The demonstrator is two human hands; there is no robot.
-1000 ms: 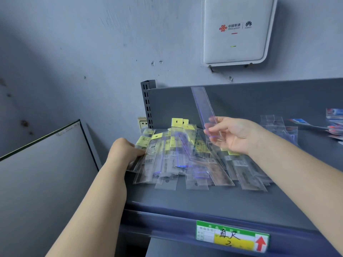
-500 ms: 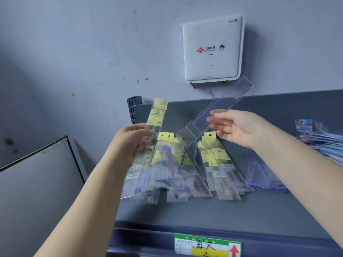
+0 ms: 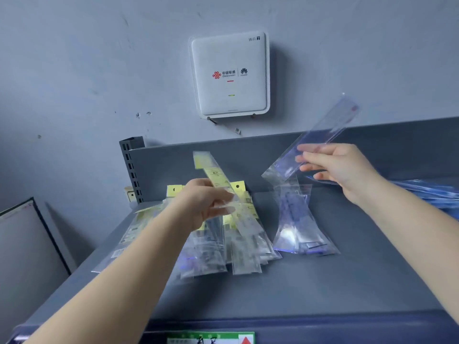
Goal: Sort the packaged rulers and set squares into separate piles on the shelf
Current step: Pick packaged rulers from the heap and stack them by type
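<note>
Left grip (image 3: 211, 204) half-hidden behind blurred yellow-headed ruler packet (image 3: 218, 177).

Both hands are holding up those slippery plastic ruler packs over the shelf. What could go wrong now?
The right hand pinches a clear ruler pack only near its lower end, so the long top could swing and slip out. The left hand holds a yellow-labelled pack right over the yellow-labelled pile, which already lies fanned and untidy; a bump might slide packs toward the clear pile close beside it and mix the two.
</note>
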